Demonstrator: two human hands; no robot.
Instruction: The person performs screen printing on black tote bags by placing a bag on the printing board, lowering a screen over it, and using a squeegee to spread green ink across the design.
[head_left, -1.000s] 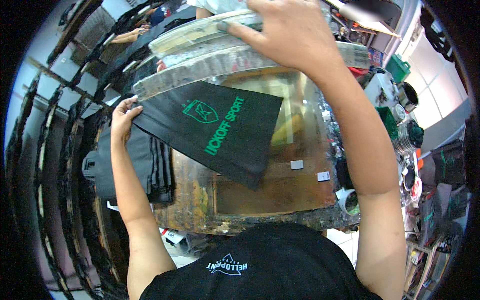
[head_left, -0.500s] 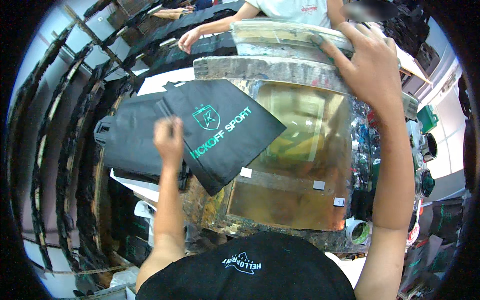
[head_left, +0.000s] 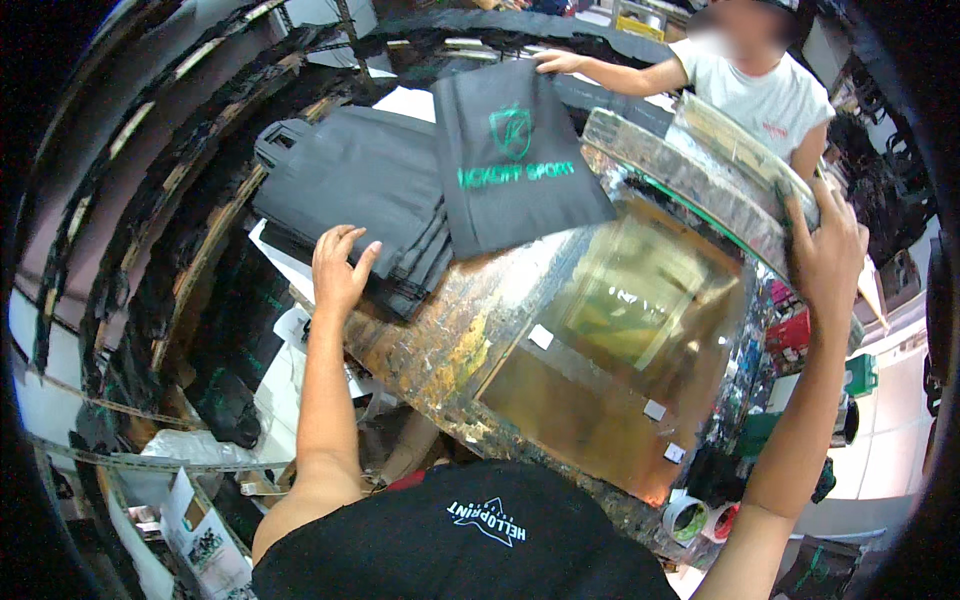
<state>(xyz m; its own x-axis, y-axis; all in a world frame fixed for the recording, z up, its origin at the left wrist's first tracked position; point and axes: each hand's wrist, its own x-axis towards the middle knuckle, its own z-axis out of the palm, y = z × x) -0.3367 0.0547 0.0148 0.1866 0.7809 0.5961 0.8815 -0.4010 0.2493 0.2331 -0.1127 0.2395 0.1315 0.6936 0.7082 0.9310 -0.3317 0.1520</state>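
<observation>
Two hands logged: my left hand was released, fingers parted beside the flat stack of black fabric bags; my right hand gripped the raised, ink-stained grey frame. I saw the black rectangular green-printed bag overlapping the stack's right side, a co-worker's hand at its top corner.

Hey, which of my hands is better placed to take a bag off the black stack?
Probably your left hand: it looks open and empty, close beside the stack. Your right hand holds the tilted frame, farther away.
</observation>
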